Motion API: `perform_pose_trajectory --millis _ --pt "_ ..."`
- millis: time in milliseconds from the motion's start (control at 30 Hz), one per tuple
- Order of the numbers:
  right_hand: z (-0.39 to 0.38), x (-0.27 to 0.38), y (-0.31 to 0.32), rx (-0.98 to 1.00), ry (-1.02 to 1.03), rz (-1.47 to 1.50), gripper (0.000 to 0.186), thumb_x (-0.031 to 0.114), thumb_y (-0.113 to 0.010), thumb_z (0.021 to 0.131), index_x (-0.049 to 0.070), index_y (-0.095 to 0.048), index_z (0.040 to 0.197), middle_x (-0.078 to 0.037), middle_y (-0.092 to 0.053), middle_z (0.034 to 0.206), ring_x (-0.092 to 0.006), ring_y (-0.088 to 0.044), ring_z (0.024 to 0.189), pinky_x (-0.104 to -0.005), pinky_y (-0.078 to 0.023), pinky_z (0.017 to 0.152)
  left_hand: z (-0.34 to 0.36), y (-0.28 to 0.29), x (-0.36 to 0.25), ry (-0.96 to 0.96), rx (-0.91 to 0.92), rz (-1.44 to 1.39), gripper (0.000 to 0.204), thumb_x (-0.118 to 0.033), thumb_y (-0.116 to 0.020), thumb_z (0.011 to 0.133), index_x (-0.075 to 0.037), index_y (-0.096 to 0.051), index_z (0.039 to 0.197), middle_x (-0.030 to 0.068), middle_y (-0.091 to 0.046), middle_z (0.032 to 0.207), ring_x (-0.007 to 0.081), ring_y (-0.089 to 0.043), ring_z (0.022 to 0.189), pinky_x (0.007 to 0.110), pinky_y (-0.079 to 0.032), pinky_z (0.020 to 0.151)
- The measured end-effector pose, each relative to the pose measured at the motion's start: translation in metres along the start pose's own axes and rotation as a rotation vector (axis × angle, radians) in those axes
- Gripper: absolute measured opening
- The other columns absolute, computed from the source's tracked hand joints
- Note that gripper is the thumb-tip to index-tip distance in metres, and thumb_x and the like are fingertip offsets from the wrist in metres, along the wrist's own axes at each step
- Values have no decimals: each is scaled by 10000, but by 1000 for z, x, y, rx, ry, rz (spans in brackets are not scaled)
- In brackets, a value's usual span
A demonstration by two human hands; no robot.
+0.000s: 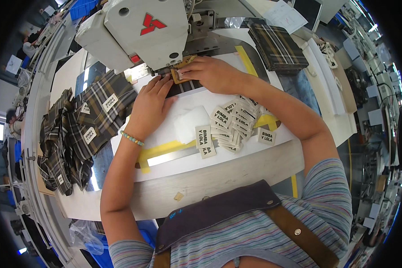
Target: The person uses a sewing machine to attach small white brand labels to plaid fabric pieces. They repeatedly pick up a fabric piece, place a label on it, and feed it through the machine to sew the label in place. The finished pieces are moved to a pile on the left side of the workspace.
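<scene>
At an industrial sewing machine (143,33), my left hand (152,102) lies flat, fingers stretched toward the stitching area. Its fingertips rest by dark plaid fabric (190,86) beneath the machine head. From the other side my right hand (216,75) reaches in, thumb and fingers pinched together on a small pale label (179,75). That label sits within a brass-coloured frame (176,80) on the fabric; the hand covers part of the frame. Closer to me, a loose pile of printed cream labels (230,123) spreads over the white work sheet (165,154).
Plaid pieces with labels attached (105,102) are heaped on the left. A neat stack of folded plaid fabric (279,47) stands at the back right, beside paper sheets (286,17). Yellow tape (169,148) edges the work sheet. A blue bin (105,257) is below the table.
</scene>
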State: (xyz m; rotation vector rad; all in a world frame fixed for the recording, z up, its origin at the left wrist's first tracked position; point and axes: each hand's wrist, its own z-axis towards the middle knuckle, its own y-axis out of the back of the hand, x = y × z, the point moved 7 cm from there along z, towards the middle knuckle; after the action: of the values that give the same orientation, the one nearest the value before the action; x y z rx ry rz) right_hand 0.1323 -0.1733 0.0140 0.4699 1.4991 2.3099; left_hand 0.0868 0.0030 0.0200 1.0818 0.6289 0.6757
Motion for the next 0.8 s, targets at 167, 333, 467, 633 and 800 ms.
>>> perform_pose_trajectory --millis 167,333,467,633,800 --pt "1 -3 3 1 -74 159 406 10 -583 935 93 -766 1288 -65 -696 1415 -315 -602 1325 -413 -485 1169 1 5 -5 -40 55 65 507 -246 -698 1020 50 -599 1420 190 -617 1520 401 -549 1423 475 -454 1183" --pt "2 -4 5 -45 -74 228 373 10 -572 947 80 -792 1239 -81 -717 1364 -319 -605 1319 -421 -481 1166 3 9 -7 -55 85 35 514 -235 -703 1013 71 -596 1412 209 -613 1516 410 -555 1409 479 -458 1178" --pt "3 -4 5 -35 -84 214 369 12 -573 946 74 -792 1238 -86 -719 1357 -323 -606 1318 -428 -482 1163 3 9 -7 -65 82 35 511 -231 -708 1009 78 -601 1402 214 -611 1516 411 -556 1405 476 -461 1177" --pt "5 -4 4 -17 -66 202 355 16 -577 943 67 -793 1220 -85 -717 1359 -321 -604 1317 -428 -491 1152 3 12 -8 -53 98 27 508 -234 -711 1008 73 -610 1401 211 -605 1524 410 -551 1410 474 -459 1179" --pt "3 -3 5 -8 -49 153 364 11 -598 947 96 -784 1248 -63 -705 1382 -297 -612 1301 -408 -522 1127 3 10 -7 -55 105 13 508 -233 -714 1009 66 -613 1406 206 -606 1525 409 -550 1412 473 -459 1182"
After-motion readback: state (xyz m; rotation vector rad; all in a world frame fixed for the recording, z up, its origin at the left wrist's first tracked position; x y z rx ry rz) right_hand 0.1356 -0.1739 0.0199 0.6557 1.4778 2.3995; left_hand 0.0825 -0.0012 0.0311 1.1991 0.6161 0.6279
